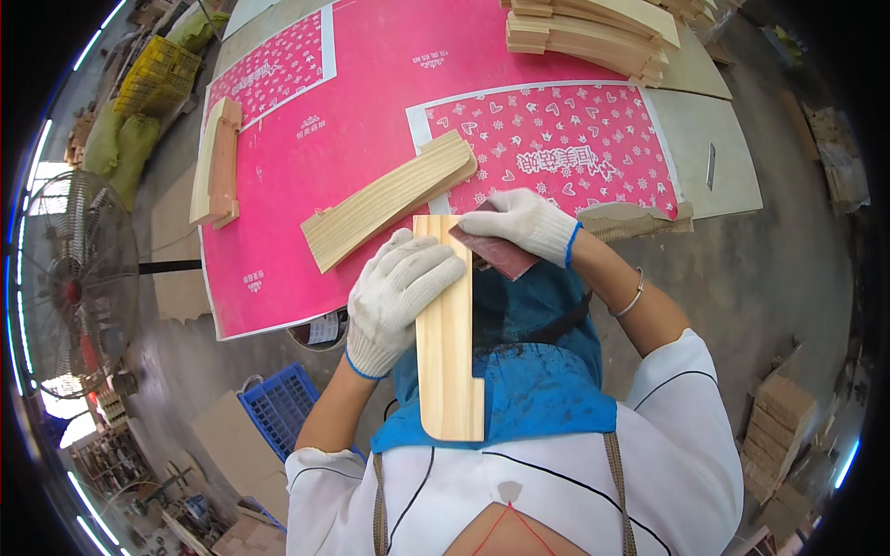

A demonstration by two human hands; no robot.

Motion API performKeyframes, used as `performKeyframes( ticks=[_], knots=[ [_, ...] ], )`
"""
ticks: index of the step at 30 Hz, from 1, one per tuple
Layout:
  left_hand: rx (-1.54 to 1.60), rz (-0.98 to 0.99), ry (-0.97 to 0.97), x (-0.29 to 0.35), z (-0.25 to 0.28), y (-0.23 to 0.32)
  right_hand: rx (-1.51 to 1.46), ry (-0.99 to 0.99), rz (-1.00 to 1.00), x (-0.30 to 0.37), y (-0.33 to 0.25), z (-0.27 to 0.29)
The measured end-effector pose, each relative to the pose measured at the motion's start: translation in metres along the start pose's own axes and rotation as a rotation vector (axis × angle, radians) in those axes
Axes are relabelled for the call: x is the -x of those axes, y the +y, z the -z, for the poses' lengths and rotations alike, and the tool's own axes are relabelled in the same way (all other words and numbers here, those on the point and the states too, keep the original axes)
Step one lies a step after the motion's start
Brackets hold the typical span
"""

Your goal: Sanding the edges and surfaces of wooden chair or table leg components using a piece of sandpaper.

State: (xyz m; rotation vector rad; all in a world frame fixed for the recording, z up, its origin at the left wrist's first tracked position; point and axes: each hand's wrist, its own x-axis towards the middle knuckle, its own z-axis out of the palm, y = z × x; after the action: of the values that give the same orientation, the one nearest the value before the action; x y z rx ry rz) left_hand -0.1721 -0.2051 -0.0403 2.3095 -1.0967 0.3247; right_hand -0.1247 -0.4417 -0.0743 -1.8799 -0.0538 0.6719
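A long pale wooden piece with a rounded corner and a notch near its lower end lies lengthwise in front of me, reaching from the table edge over my blue apron. My left hand, in a white knitted glove, grips it across its upper half. In my right hand, gloved the same way, is a reddish-brown sheet of sandpaper. The sheet's left corner meets the right edge of the wood near its top end. Two similar wooden pieces rest together, slightly offset, just beyond my hands.
Pink printed sheeting covers the table. More wooden pieces stand at its left edge, and a stack of them sits at the far right. A large fan and a blue plastic crate are on the left; cartons stand at right.
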Motion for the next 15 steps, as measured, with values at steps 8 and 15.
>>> performKeyframes(
  ticks=[8,15],
  knots=[
    [0.06,0.125,0.011,0.01,-0.014,0.002,-0.051,0.472,0.302,0.006,0.003,-0.009],
    [0.044,0.132,0.056,0.01,-0.017,0.006,0.274,0.566,0.376,0.019,0.021,-0.05]
  ],
)
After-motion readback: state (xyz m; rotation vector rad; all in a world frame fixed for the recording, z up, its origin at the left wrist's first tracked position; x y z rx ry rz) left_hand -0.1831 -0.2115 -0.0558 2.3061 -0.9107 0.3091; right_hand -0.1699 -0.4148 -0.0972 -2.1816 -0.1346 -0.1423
